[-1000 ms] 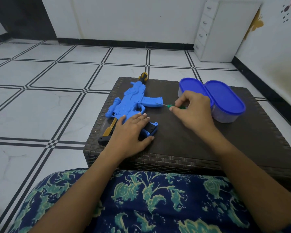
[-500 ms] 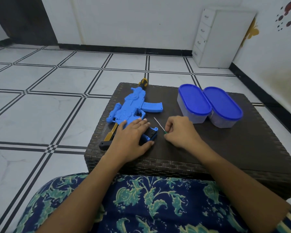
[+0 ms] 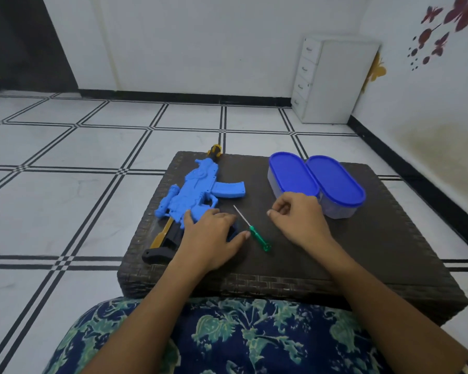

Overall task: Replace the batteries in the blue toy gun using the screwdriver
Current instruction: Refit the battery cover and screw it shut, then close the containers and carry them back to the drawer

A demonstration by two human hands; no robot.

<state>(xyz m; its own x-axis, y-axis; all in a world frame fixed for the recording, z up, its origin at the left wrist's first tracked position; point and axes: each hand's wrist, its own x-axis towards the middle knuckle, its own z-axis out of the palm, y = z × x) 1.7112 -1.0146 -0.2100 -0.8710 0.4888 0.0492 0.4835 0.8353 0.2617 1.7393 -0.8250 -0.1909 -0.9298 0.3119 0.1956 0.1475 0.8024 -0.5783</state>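
Blue toy gun (image 3: 197, 190) flat on left of wicker table (image 3: 376, 252), barrel at far end; left hand (image 3: 211, 236) spread, pressing gun's near end; screwdriver (image 3: 253, 230) lying free just right of it; right hand (image 3: 299, 220) curled, cannot tell if pinching anything. Likely risks: round handle rolls off near edge; tiny screw lost in weave.

Dark navy garment (image 3: 254, 344) across the lap, printed with teal-green leaves and flowers.
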